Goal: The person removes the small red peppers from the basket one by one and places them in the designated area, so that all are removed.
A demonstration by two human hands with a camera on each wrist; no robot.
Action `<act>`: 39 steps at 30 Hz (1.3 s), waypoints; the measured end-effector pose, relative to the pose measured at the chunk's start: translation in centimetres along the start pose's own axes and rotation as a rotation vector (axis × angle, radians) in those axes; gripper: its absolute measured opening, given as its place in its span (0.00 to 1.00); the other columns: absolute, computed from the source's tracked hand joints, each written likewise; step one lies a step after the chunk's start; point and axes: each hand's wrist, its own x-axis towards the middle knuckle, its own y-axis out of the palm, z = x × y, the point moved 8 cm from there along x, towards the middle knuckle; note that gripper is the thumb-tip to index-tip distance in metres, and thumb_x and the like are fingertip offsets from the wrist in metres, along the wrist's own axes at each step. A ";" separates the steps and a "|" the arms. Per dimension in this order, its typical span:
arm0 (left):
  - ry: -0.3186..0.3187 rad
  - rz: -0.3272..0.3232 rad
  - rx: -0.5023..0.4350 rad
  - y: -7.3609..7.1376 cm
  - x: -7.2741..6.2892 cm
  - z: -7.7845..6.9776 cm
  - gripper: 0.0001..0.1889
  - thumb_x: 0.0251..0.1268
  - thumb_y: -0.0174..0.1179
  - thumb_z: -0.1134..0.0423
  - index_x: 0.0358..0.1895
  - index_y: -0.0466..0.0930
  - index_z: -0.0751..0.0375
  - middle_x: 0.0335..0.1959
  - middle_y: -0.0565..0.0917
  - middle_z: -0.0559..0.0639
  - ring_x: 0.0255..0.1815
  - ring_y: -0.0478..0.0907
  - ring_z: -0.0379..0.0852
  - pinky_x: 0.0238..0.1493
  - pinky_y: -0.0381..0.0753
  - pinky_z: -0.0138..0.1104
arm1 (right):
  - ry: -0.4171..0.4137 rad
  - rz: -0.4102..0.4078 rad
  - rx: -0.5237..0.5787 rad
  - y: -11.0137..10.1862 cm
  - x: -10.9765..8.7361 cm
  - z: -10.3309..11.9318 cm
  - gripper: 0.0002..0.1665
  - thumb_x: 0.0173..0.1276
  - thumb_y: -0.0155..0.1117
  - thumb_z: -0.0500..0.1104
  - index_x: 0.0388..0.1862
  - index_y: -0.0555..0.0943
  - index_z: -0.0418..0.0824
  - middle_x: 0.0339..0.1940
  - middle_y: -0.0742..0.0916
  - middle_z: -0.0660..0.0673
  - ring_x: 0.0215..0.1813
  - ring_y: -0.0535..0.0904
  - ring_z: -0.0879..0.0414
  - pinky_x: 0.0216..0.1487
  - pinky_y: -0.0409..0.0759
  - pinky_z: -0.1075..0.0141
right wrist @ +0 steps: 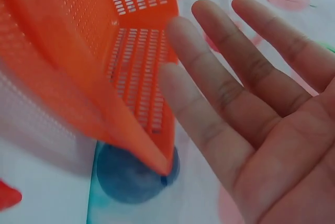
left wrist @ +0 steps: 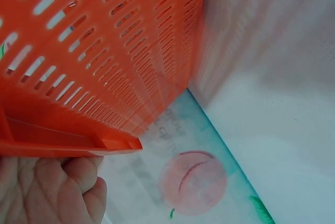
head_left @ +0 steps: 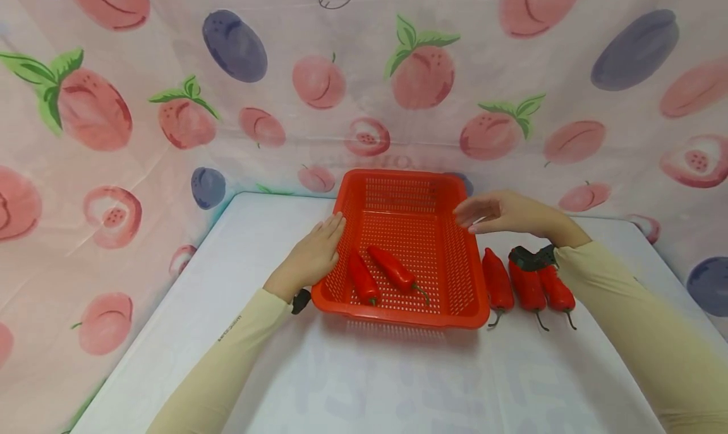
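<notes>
An orange-red plastic basket [head_left: 398, 320] with slotted walls stands on the table. My left hand [head_left: 313, 254] rests along its left rim with the fingers straight; in the left wrist view part of that hand [left wrist: 52, 190] shows right at the rim [left wrist: 68, 150]. Over the right rim is my right hand [head_left: 503, 213], holding nothing. Its fingers [right wrist: 251, 67] are spread and straight in the right wrist view, beside the basket's wall [right wrist: 141, 72]. Inside the basket lie two red peppers, one [head_left: 363, 277] by the left wall and the other [head_left: 392, 268] slanting next to it.
Right of the basket, three more red peppers lie side by side on the white table [head_left: 398, 390]: one [head_left: 497, 282] close to the basket, a middle one [head_left: 529, 289] and an outer one [head_left: 557, 290]. A fruit-patterned cloth [head_left: 341, 42] rises behind the table.
</notes>
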 end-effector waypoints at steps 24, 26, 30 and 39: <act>-0.009 0.005 0.007 0.1 0.0 0.1 0.31 0.68 0.41 0.65 0.72 0.49 0.72 0.76 0.50 0.61 0.77 0.46 0.55 0.77 0.47 0.46 | 0.090 0.084 0.184 5.3 9.3 0.0 0.27 0.63 0.64 0.45 0.59 0.74 0.36 0.55 0.82 0.35 0.56 0.79 0.44 0.61 0.75 0.51; -0.004 -0.002 0.007 0.0 0.0 0.1 0.30 0.67 0.41 0.65 0.72 0.50 0.72 0.75 0.51 0.62 0.77 0.46 0.55 0.76 0.48 0.47 | 0.102 0.089 0.171 5.7 9.8 -0.1 0.27 0.63 0.64 0.45 0.59 0.74 0.36 0.55 0.83 0.35 0.55 0.80 0.47 0.60 0.76 0.51; -0.010 0.002 0.002 -0.1 0.0 0.0 0.30 0.67 0.41 0.65 0.72 0.50 0.72 0.76 0.51 0.61 0.77 0.46 0.55 0.76 0.48 0.47 | 0.095 0.107 0.167 6.6 10.5 -0.1 0.29 0.62 0.65 0.44 0.59 0.73 0.32 0.51 0.84 0.36 0.53 0.81 0.45 0.58 0.77 0.49; -0.018 0.013 -0.006 -0.1 0.0 0.0 0.31 0.68 0.41 0.65 0.72 0.49 0.71 0.76 0.50 0.61 0.77 0.46 0.55 0.77 0.47 0.46 | 0.125 0.131 0.152 8.1 11.5 -0.5 0.29 0.60 0.67 0.45 0.56 0.75 0.29 0.45 0.87 0.41 0.49 0.83 0.48 0.52 0.81 0.57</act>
